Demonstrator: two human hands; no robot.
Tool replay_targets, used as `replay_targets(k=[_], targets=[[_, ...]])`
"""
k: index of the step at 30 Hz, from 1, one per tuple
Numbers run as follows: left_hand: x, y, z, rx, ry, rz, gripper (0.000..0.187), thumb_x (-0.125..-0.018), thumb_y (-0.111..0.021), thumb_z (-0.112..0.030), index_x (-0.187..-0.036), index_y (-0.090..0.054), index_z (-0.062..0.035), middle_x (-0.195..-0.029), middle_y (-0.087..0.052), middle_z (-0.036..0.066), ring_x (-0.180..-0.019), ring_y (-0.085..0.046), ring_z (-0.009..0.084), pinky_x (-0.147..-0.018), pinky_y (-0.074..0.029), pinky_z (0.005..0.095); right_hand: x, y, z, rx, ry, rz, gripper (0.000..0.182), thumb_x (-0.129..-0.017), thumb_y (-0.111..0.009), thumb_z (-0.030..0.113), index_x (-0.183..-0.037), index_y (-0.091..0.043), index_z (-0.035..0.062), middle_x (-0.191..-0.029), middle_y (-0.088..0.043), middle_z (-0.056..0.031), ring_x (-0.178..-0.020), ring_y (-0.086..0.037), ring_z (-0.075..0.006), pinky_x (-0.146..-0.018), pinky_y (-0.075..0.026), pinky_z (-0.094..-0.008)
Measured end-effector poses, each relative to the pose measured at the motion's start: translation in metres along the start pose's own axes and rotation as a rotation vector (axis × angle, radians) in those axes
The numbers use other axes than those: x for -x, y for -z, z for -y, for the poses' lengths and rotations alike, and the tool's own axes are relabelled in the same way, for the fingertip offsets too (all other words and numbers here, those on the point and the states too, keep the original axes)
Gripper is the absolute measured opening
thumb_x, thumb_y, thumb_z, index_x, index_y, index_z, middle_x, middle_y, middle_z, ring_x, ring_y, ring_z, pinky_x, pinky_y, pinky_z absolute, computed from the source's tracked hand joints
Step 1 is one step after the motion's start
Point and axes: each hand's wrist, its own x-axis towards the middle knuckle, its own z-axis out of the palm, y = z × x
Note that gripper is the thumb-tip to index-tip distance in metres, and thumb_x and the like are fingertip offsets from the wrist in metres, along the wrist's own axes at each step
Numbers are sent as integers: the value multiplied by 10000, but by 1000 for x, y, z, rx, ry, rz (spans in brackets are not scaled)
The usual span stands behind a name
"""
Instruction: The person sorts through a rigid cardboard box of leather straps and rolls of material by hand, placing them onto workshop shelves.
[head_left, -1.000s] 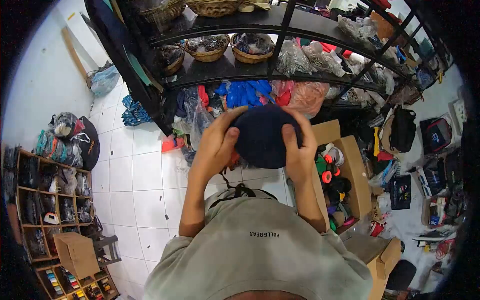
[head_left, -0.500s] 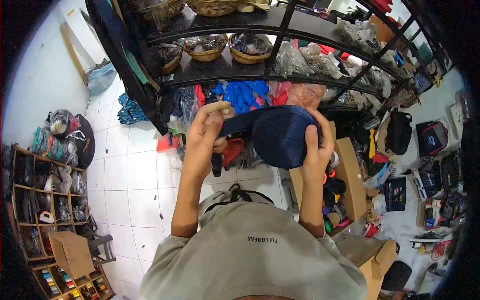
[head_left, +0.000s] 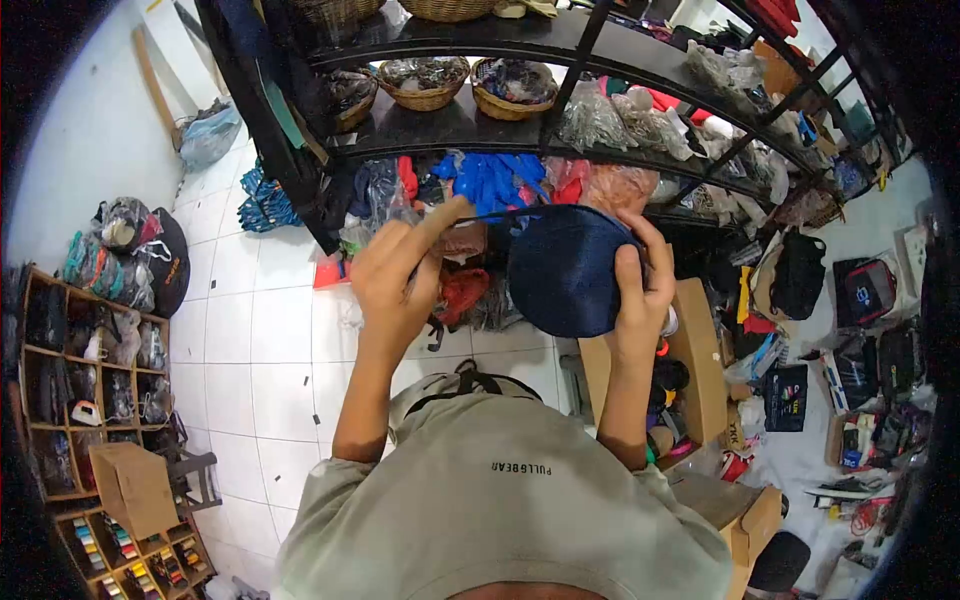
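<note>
A round, dark navy roll of webbing [head_left: 565, 272] is held up in front of my chest. My right hand [head_left: 640, 285] grips its right edge, thumb on the near face and fingers behind. From the roll's top a narrow strip [head_left: 492, 214] runs left, seen nearly edge-on. At the strip's left end is my left hand [head_left: 400, 275], fingers bent and closed around it, index finger pointing along it. Part of that grip is hidden behind the back of the hand.
Ahead stands a black shelf rack [head_left: 450, 140] with wicker baskets [head_left: 425, 83] and bagged goods. An open cardboard box [head_left: 705, 360] is at my right. To the left are a wooden cubby shelf [head_left: 75, 345] and a small carton [head_left: 135, 490]. Bags and packets litter the right-side floor.
The strip has turned from showing its flat face to nearly edge-on. My left hand has rotated, its back now toward me, and moved slightly left. My right hand keeps hold of the roll.
</note>
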Motion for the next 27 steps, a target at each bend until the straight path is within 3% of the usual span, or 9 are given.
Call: replay_targets(k=[1, 5, 10, 14, 16, 21, 23, 26, 27], targets=[[-1, -2, 8, 30, -130, -64, 265, -823, -651, 57, -1043, -740, -62, -668, -511, 24, -567, -425, 133, -536, -339, 254, 0, 1, -1, -37, -24, 18, 325, -940, -620, 203, -1185, -625, -10, -1195, -631, -93, -1131, -564, -190, -1012, -390, -319], [-3, 11, 19, 150, 45, -102, 262, -796, -620, 74, -1002, -740, -34, -725, -553, 48, -654, -484, 122, -590, -363, 244, -4, 11, 6, 34, -26, 281, 303, -873, -654, 153, -1142, -656, 13, -1171, -648, -104, -1100, -588, -198, -983, -410, -314], [-8, 24, 31, 198, -17, -203, 415, -633, -531, 114, -986, -729, 23, -755, -533, 75, -706, -491, 149, -626, -364, 231, -6, 13, 14, 185, 115, 464, 348, -803, -716, 96, -1133, -659, 4, -1095, -692, -120, -1014, -646, -195, -921, -474, -328], [6, 23, 47, 100, -152, -238, 481, -570, -608, 72, -984, -780, -100, -671, -419, 32, -688, -464, 191, -607, -374, 284, -14, 24, 12, 178, 172, 503, 391, -774, -752, 87, -1144, -660, 4, -1129, -691, -125, -1025, -659, -210, -925, -480, -335], [15, 21, 56, -274, -417, -109, 448, -581, -672, -33, -994, -785, -162, -674, -426, 10, -716, -468, 201, -631, -393, 300, -15, 29, 13, 155, 140, 480, 387, -775, -756, 92, -1141, -665, 5, -1133, -692, -126, -1027, -661, -215, -933, -476, -337], [34, 7, 62, -212, -403, 306, 561, -686, -754, -179, -1240, -669, -186, -1059, -589, 57, -1003, -557, 284, -881, -441, 386, -27, 26, 20, 235, 174, 551, 386, -768, -756, 75, -1139, -673, 11, -1123, -697, -130, -1042, -662, -222, -926, -483, -335], [45, 0, 61, 243, -71, 498, 669, -771, -762, -303, -1383, -538, -152, -1281, -550, 122, -1207, -510, 316, -1018, -391, 411, -27, 22, 18, 252, 137, 609, 397, -760, -759, 69, -1144, -671, 13, -1133, -695, -132, -1047, -664, -234, -924, -487, -336], [41, -16, 36, 893, 139, 383, 712, -834, -715, -392, -1429, -466, -90, -1383, -503, 150, -1293, -462, 297, -1062, -355, 418, -26, 6, 14, 249, 204, 733, 430, -743, -762, 45, -1160, -663, 13, -1154, -689, -134, -1061, -664, -257, -927, -492, -345], [39, -21, 27, 884, 160, 367, 712, -834, -715, -392, -1429, -466, -90, -1383, -503, 150, -1293, -462, 297, -1062, -355, 418, -25, 1, 14, 242, 190, 792, 443, -737, -764, 39, -1167, -659, 11, -1162, -685, -135, -1064, -663, -265, -929, -493, -350]])
